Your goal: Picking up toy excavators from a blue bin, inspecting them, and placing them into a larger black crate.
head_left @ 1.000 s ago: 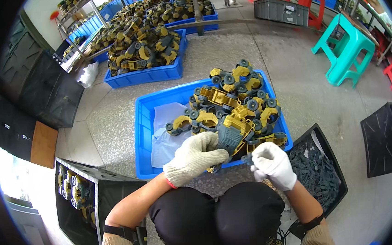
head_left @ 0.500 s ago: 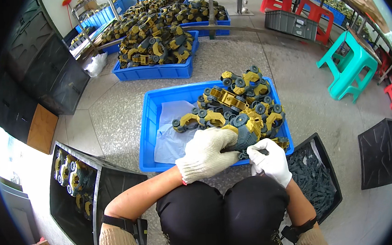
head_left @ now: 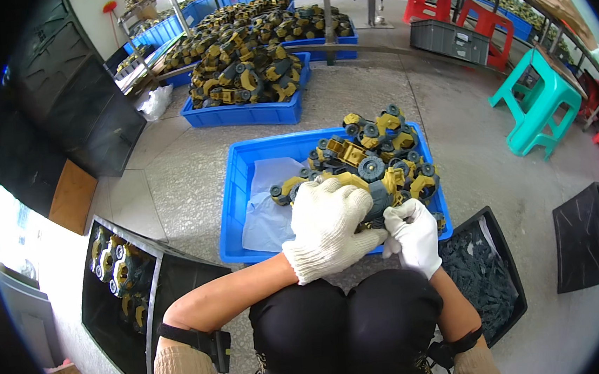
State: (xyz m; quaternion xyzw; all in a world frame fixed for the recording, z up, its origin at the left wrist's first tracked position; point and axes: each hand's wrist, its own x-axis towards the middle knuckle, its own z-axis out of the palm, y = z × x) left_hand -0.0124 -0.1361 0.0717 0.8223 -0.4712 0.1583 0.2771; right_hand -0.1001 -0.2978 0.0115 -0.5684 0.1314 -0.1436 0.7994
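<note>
My left hand [head_left: 331,228], in a cream knitted glove, is closed over a yellow and dark grey toy vehicle [head_left: 380,196] at the near edge of a blue bin [head_left: 228,224]. Its palm and fingertips hide much of the toy. My right hand [head_left: 416,237], in a white glove, has thumb and fingers pinched together at the toy's near right end. What lies between those fingertips is too small and covered to make out. More toy vehicles [head_left: 346,152] of the same colours are heaped in the bin, beside a pale plastic sheet [head_left: 263,221].
To the right, a black bin [head_left: 516,289] holds dark grey plastic parts [head_left: 479,278]. A black crate [head_left: 154,290] with toy vehicles [head_left: 120,271] stands at left. Farther off are another full blue bin [head_left: 244,115], a green stool [head_left: 542,101] and a grey crate [head_left: 450,41].
My left hand has rolled over the toy, with its knuckles now on top. The right hand stays pinched at the toy's near end. The whole view has shifted slightly.
</note>
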